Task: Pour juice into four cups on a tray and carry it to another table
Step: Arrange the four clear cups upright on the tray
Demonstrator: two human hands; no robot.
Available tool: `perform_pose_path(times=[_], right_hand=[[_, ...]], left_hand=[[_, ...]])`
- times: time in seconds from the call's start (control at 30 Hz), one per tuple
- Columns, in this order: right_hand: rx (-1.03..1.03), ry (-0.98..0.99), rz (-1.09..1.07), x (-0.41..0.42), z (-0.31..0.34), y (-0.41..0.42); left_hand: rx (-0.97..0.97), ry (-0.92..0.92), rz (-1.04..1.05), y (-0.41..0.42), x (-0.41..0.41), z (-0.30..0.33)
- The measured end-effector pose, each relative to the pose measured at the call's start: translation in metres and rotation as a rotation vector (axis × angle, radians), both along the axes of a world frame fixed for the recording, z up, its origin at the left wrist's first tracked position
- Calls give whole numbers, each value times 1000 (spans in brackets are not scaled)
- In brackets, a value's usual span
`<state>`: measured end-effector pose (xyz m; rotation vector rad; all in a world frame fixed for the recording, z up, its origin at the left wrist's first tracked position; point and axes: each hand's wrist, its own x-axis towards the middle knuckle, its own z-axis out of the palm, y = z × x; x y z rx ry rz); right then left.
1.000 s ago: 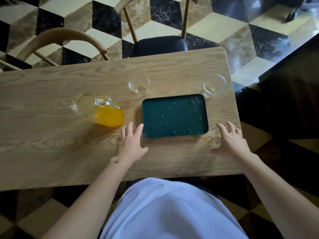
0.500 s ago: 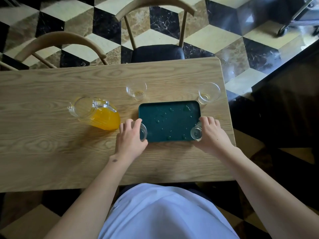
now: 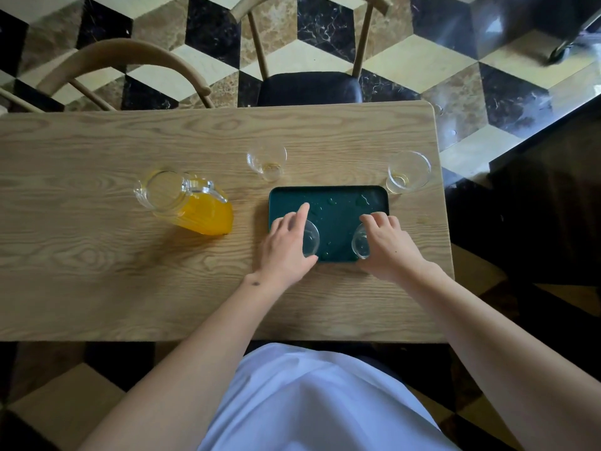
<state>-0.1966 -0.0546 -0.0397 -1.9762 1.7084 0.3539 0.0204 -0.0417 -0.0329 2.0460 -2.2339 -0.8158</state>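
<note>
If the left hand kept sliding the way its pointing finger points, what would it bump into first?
Probably the clear glass cup standing on the wooden table just beyond the dark green tray; the left hand would cross bare tray first.

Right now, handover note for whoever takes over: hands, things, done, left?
Left hand grips a cup over the near left of the tray; right hand grips a second cup over the near right.
Two more cups stand on the table beyond the tray. Jug of juice stands left of the tray.
Done: two cups brought to the tray.
Left: load the other two cups, pour, carry.
</note>
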Motion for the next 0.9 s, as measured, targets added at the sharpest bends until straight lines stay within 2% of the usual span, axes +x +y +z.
perform_pose_path(times=[0.77,0.9], right_hand=[[35,-10,15,3,-13,4],[61,-48,-16,1,-5,-1]], left_hand=[[-4,-130,-24,2,-5,-14],[91,-111,25,3,-3,-9]])
